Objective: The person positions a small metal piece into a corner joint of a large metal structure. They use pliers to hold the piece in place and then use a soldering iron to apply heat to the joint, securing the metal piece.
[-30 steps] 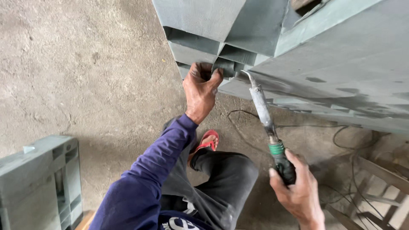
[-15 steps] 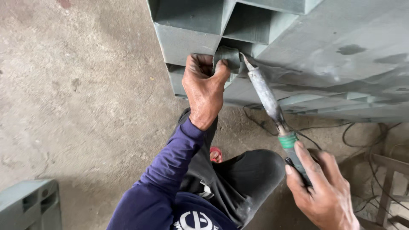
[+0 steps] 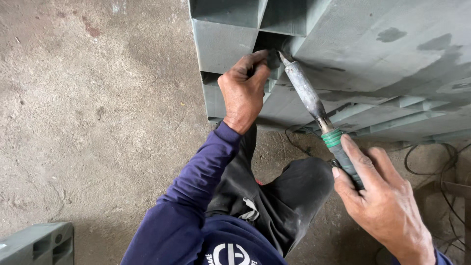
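My right hand (image 3: 387,206) was clamped around the dark handle of a soldering-type heating iron (image 3: 314,105), below its green collar. The metal barrel ran up and left from that grip, its tip resting at a rib junction of the grey plastic pallet (image 3: 382,64). My left hand (image 3: 244,91) was closed on the pallet edge just left of the tip, fingers pressed over the same junction. Whether they pinched a separate piece there could not be told. I judged the joint at the tip to be under work; no finished seam showed. Below the pallet, black cables (image 3: 431,157) lay on the concrete floor (image 3: 98,122).
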